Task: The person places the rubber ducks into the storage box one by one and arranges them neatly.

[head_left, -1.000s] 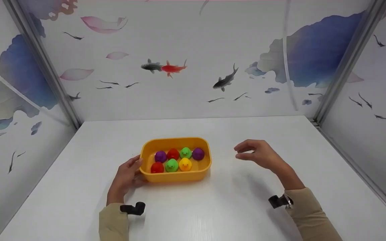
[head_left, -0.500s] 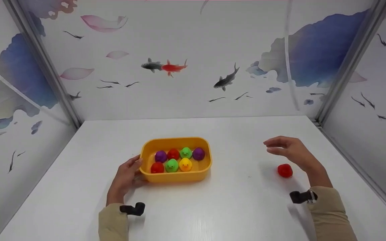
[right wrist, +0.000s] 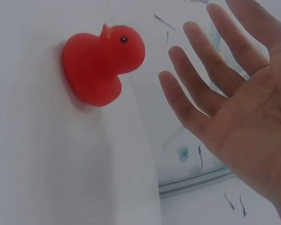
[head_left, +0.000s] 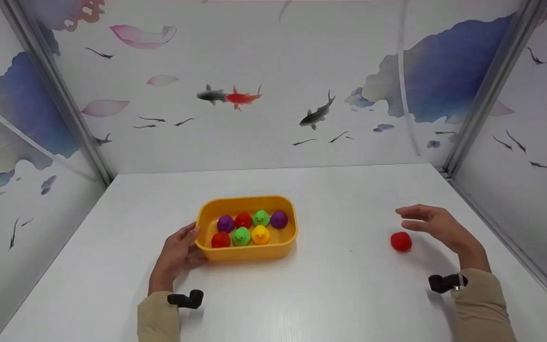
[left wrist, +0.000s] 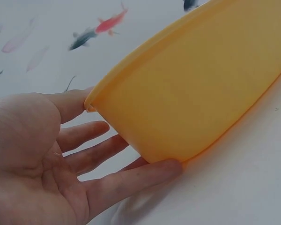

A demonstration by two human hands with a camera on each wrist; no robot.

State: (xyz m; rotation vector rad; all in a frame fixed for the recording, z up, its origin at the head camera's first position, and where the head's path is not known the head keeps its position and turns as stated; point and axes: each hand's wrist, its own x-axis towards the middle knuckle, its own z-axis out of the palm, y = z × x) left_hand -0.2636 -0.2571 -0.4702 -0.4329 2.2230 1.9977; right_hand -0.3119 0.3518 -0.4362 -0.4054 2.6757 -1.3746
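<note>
A yellow plastic box [head_left: 247, 253] stands on the white table, with several small toy ducks inside: red, green, purple and one yellow duck [head_left: 260, 234]. My left hand [head_left: 175, 251] holds the box's left end. In the left wrist view, one digit [left wrist: 152, 176] lies along the lower corner and another touches the rim; the other fingers are behind the end wall. Right of the box, a red rubber duck [head_left: 401, 242] sits alone on the table. My right hand [head_left: 439, 227] hovers behind and right of it, fingers extended, holding nothing. The right wrist view shows the red duck apart from the fingers [right wrist: 189, 96].
The white tabletop [head_left: 321, 294] is enclosed by a back wall [head_left: 273, 147] and side walls printed with fish and petals. Metal posts [head_left: 487, 90] stand at the back corners. Each wrist carries a small black camera [head_left: 443, 283].
My right hand has moved right, away from the box. The red duck, out of sight one second ago, now sits on the table beside that hand. My left hand and the box stay put.
</note>
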